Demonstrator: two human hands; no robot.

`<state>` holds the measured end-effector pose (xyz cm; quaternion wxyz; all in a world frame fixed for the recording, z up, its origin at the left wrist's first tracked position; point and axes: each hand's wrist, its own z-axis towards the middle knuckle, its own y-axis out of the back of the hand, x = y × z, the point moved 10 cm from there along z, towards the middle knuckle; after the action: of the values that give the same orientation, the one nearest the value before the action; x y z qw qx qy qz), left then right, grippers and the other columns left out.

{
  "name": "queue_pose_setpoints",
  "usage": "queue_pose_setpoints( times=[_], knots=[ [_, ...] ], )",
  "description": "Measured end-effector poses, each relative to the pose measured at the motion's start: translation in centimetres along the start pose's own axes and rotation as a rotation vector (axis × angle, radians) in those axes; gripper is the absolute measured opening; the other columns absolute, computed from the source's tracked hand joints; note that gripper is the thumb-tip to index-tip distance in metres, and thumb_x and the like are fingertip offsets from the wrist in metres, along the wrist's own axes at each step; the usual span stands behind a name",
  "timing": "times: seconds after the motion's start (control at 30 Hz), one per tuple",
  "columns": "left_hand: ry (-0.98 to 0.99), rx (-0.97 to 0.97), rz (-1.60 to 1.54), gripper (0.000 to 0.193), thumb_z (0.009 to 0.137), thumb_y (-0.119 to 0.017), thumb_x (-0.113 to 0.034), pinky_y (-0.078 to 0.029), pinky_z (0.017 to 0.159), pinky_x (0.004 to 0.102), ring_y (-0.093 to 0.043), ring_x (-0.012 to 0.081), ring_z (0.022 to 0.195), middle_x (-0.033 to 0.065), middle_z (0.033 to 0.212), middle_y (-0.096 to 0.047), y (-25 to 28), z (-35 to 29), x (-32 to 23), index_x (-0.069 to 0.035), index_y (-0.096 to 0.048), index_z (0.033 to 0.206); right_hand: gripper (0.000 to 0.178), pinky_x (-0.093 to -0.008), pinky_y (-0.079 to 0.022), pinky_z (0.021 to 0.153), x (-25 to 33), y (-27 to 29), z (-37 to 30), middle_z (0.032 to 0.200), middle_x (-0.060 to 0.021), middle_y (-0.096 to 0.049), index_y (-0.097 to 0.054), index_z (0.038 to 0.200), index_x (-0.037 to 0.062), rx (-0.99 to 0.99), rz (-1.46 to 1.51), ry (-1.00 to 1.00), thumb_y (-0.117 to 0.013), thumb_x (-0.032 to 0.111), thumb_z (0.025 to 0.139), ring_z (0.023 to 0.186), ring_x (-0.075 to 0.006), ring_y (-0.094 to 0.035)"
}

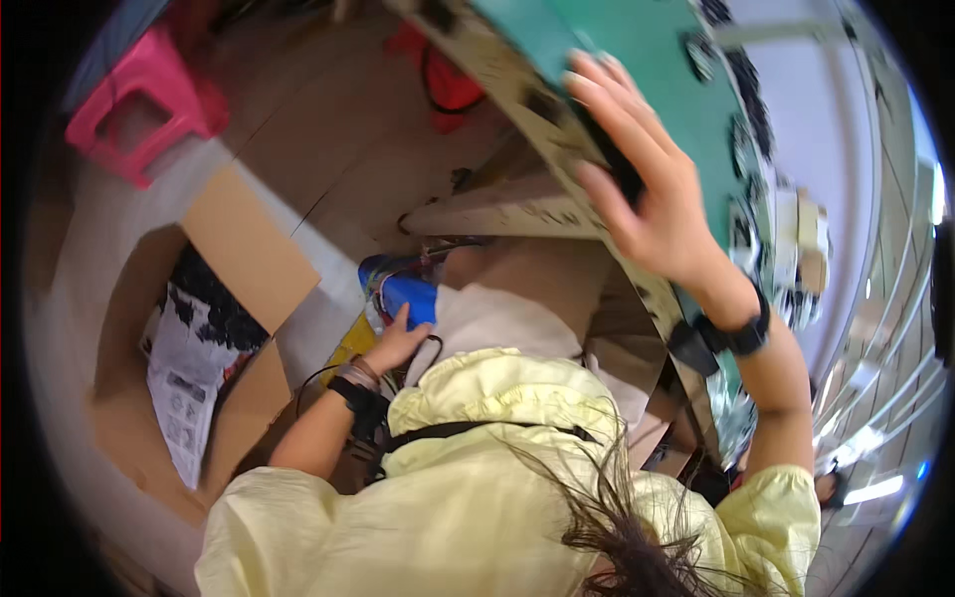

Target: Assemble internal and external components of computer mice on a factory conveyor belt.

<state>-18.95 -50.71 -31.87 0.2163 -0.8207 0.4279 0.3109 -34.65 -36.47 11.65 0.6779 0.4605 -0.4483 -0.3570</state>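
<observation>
My left hand [391,348] is down beside my lap, with its fingers closed on the near end of a smooth blue object [410,301] whose kind I cannot make out. Two digits lie over its top; the others are hidden. Thin cords and a second dark blue piece show just beyond it. Raised at the edge of a green-topped table [527,30], my right hand [652,184] has its fingers stretched out and holds nothing. A dark band with a small black unit sits on each wrist.
An open cardboard box [249,249] with black bags and a printed white sheet [184,408] stands at the left. Behind it is a pink plastic stool [149,109]. A red bag [453,90] lies under the table. Small dark parts [699,55] line the tabletop, near small boxes [801,239].
</observation>
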Motion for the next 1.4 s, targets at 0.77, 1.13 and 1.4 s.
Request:
queue_pose_setpoints(
  times=[0.77,1.13,1.4],
  knots=[
    [0.041,-0.298,-0.141,0.036,0.088,-0.058,-0.024,-0.047,0.059,0.0269,-0.058,0.0121,0.071,0.0021,0.091,-0.061,13.3,-5.0,5.0,-0.004,-0.055,0.118,0.056,-0.0446,-0.026,0.106,-2.1,2.3,-8.7,0.144,-0.0118,-0.039,-0.043,0.134,0.0075,-0.015,0.135,0.216,-0.058,0.025,0.083,0.136,-0.0308,-0.030],
    [0.109,-0.452,-0.306,0.033,0.089,-0.055,-0.019,-0.045,0.057,0.0269,-0.061,0.0139,0.073,0.0050,0.100,-0.062,14.9,-3.9,8.5,-0.007,-0.054,0.120,0.054,-0.0402,-0.026,0.104,-2.6,2.4,-7.2,0.144,-0.0099,-0.040,-0.045,0.134,0.0100,0.038,0.113,0.147,-0.058,0.029,0.085,0.136,-0.0288,-0.032],
    [0.076,-0.439,-0.307,0.026,0.086,-0.060,-0.017,-0.043,0.048,0.0261,-0.058,0.0121,0.062,0.0016,0.079,-0.062,13.5,-2.9,11.1,-0.006,-0.058,0.110,0.055,-0.0406,-0.031,0.096,-2.4,2.4,-7.1,0.143,-0.0067,-0.041,-0.047,0.131,0.0111,0.046,0.108,0.098,-0.062,0.024,0.079,0.133,-0.0263,-0.036]
  ],
)
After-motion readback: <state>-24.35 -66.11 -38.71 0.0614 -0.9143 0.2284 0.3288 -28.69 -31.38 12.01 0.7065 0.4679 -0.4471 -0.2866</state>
